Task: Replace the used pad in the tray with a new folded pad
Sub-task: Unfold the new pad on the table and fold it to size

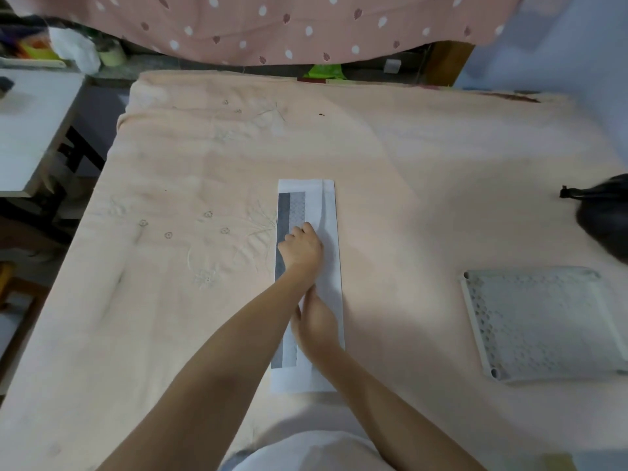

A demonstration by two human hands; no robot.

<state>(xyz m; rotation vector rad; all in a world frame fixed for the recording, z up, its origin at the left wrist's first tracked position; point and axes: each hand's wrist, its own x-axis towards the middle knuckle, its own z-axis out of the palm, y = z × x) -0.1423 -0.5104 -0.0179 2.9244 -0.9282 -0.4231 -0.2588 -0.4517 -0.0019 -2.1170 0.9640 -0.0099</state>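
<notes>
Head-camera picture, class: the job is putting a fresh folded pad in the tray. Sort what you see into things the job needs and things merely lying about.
Needed for the job:
- white pad, folded into a long strip
- left hand and right hand, both pressing on it
- perforated tray

Merely lying about:
- black bag
- spotted pink cloth
- side table

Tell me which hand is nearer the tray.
Right. The right hand presses the near part of the pad, closer to the tray; the left hand presses farther up, over the pad's left side.
</notes>
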